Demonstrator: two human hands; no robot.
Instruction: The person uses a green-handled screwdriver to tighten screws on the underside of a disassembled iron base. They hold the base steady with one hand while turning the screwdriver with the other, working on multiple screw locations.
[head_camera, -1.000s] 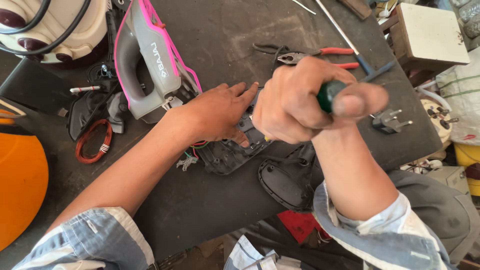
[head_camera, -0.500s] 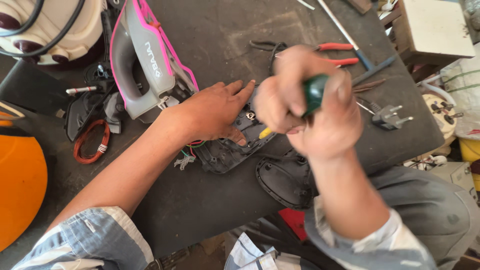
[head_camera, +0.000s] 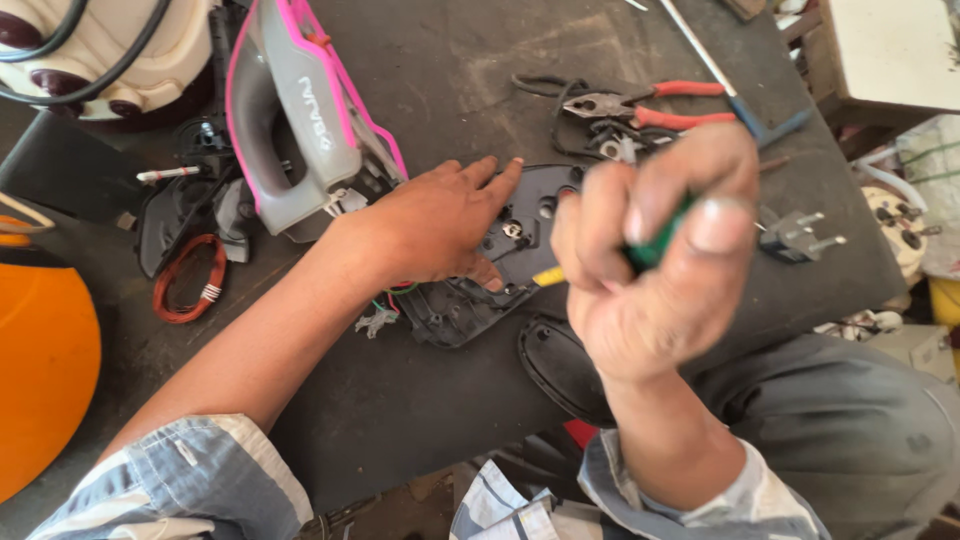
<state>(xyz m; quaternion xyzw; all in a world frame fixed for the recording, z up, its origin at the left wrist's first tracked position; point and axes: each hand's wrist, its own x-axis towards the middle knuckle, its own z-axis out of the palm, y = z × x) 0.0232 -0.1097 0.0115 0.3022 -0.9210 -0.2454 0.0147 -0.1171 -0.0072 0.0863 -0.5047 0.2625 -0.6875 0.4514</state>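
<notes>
My left hand (head_camera: 440, 225) lies flat, fingers apart, pressing on a black plastic appliance shell (head_camera: 470, 300) on the dark workbench. My right hand (head_camera: 655, 255) is raised close to the camera, fist closed round a screwdriver with a green handle (head_camera: 650, 250); its yellow part (head_camera: 548, 277) shows below the fist, pointing down toward the shell. A second black oval cover (head_camera: 555, 365) lies at the bench's near edge, partly hidden by my right wrist.
A grey and pink electric iron (head_camera: 300, 120) lies at the left. Red-handled pliers (head_camera: 650, 105), a black cable, a grey plug (head_camera: 800, 235), a copper wire coil (head_camera: 185, 280), an orange object (head_camera: 40, 380) and a white box (head_camera: 890, 50) surround the bench.
My right hand with the screwdriver has turned and shifted slightly left, closer over the shell. My left hand stays flat on the shell.
</notes>
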